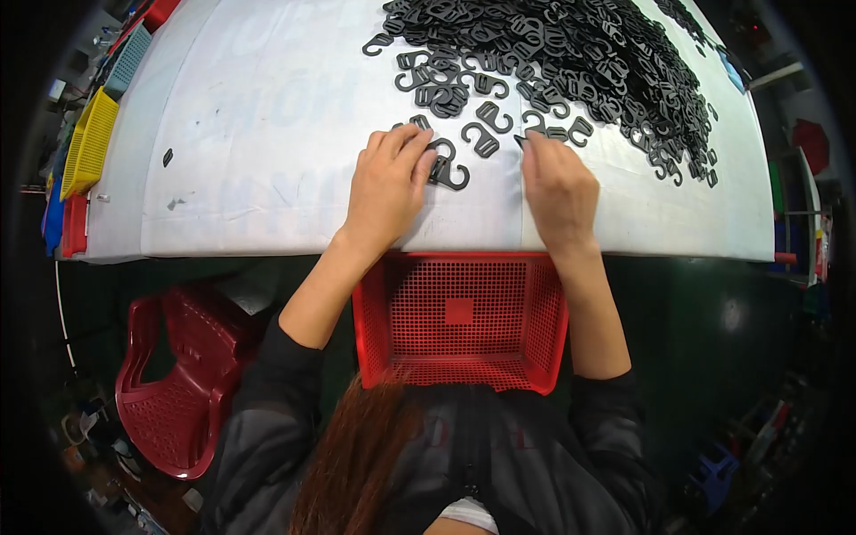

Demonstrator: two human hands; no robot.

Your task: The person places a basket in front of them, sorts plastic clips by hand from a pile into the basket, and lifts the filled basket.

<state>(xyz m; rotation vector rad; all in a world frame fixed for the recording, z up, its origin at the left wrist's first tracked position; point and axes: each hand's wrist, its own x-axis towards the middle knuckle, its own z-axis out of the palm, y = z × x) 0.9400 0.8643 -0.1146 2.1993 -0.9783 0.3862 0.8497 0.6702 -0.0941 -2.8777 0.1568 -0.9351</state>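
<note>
My left hand (385, 185) rests over the near edge of the scattered black plastic hooks, its fingers bent and closed around some of them. One hook (457, 177) sticks out beside the thumb; how many lie under the fingers is hidden. To the right, my right hand (562, 189) is closed in a pinch, with the dark tip of a small black plastic piece (520, 140) poking out at the fingertips. Between the hands lies a loose hook (481, 140) with a slotted end. Beyond them spreads a large pile of black hooks (571, 53).
A white-covered table (267, 107) carries the pile. An empty red mesh basket (459, 311) sits below its front edge, against my body. At the left are a yellow basket (89, 141), a blue-grey basket (129, 61) and a dark red plastic chair (183, 383).
</note>
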